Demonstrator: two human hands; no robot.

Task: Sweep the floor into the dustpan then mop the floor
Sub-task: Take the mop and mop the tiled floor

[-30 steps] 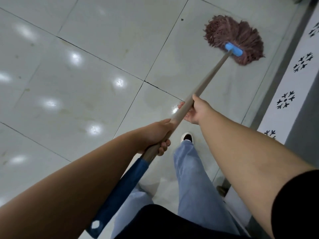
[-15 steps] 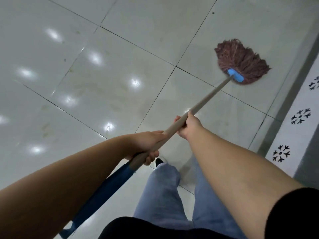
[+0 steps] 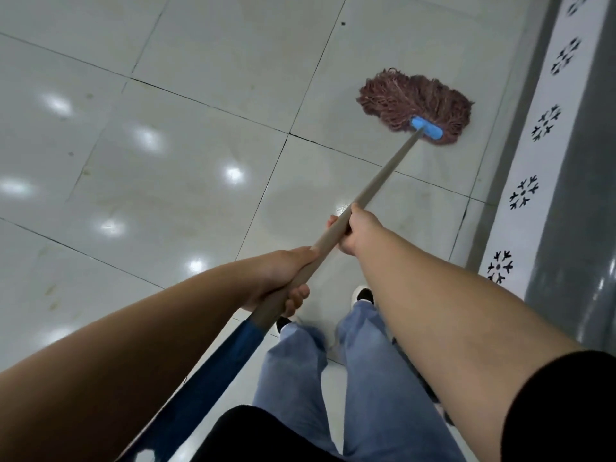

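Glossy pale tiled floor point(image 3: 186, 135) crossed by dark grout lines, dotted with bright light reflections. Reddish-brown string mop head point(image 3: 413, 101) lying flat on the tiles near the right edge, beside a grey skirting strip point(image 3: 520, 128). Two shoes point(image 3: 363, 295) planted on the tiles at the near edge.

A brown string mop point(image 3: 415, 103) with blue clamp lies spread on the glossy tiled floor point(image 3: 200, 128), handle slanting.

Grey wall point(image 3: 580, 201) with snowflake-patterned white skirting point(image 3: 533, 168) at right
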